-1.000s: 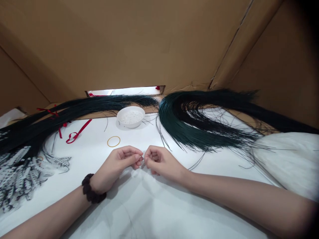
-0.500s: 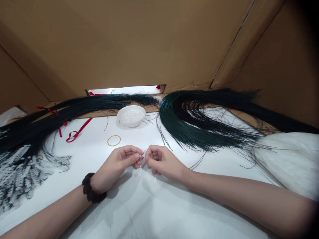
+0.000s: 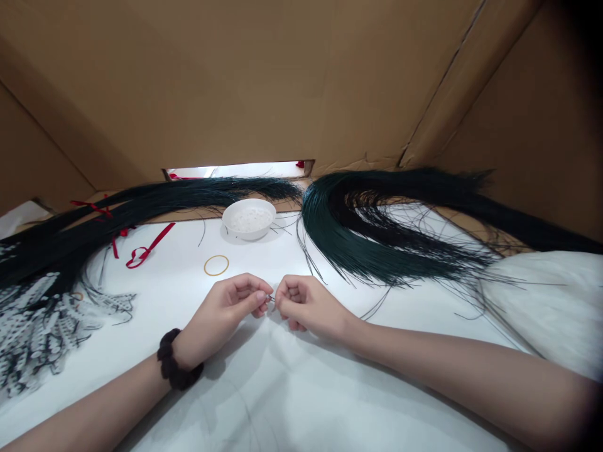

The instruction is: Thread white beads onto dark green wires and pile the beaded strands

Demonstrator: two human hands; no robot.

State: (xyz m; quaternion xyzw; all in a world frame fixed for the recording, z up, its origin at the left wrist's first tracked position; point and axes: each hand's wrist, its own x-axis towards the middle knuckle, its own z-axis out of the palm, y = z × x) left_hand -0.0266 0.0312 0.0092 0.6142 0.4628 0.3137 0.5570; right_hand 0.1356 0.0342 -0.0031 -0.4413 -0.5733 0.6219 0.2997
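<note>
Close together over the white surface, my two hands pinch at a thin dark strand; only a short piece of it shows between the fingertips. My left hand, with a dark scrunchie on its wrist, is closed thumb to forefinger. Fingers curled in, my right hand grips from the other side. Anything smaller inside the fingers is hidden. Just beyond them stands a white bowl holding small clear or whitish bits. A yellow rubber band lies near my left hand.
A looped bundle of dark green strands lies at right, beside a white plastic bag. Another bundle runs left, its ends covered in white pieces. A red ribbon lies nearby. Cardboard walls enclose the back and sides.
Both hands stay almost in place, with the fingertips barely shifted. The small pale spot seen at my left fingertips earlier is no longer distinct. The view has moved very slightly.
</note>
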